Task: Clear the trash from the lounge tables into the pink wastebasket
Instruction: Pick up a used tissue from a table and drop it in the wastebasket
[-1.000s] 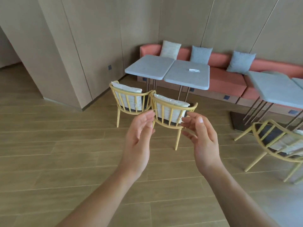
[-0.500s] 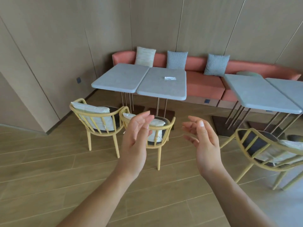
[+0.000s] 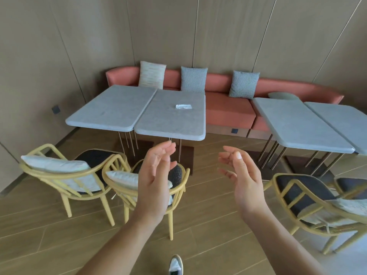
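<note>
Lying on the grey table (image 3: 168, 126), crumpled white wrapper (image 3: 183, 106): long axis left to right, far beyond both hands, nearer the left hand's line than the right's. Left hand (image 3: 155, 175) and right hand (image 3: 243, 175): raised, fingers loosely spread, holding nothing. Yellow chair (image 3: 183, 187) stands between hands and table. Pink wastebasket: not in view. Writing: none legible.

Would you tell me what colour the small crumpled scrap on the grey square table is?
The small crumpled scrap is white, clearest in the head view.
</note>
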The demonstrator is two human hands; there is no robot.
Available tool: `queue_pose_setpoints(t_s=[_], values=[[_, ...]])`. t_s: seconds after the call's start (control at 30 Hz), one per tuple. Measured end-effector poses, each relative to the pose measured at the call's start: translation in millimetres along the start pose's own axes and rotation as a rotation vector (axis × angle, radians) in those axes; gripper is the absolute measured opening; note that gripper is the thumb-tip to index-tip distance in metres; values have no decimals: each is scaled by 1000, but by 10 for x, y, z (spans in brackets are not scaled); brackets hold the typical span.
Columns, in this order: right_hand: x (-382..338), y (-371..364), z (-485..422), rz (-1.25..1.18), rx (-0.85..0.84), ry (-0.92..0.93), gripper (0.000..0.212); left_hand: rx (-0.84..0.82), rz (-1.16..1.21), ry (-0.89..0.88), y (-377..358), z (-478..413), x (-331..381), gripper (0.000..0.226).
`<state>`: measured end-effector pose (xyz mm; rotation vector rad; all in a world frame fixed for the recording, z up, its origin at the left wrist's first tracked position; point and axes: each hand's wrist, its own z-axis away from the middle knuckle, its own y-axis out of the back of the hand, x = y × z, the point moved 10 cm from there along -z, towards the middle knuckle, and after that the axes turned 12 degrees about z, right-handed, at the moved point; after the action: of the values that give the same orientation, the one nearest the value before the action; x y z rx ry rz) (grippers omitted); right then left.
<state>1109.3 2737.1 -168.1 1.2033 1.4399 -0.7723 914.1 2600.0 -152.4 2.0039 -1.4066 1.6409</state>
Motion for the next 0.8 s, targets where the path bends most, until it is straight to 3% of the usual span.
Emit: queue_pose_setpoints(t_s=[0.4, 0.8], values=[[522, -119, -2480, 45, 76, -9, 42, -6, 28, 39, -549, -2375, -1308, 26], [1294, -58, -4269, 17, -6, -56, 42, 49, -13, 62, -1145, -3681, -2425, 26]])
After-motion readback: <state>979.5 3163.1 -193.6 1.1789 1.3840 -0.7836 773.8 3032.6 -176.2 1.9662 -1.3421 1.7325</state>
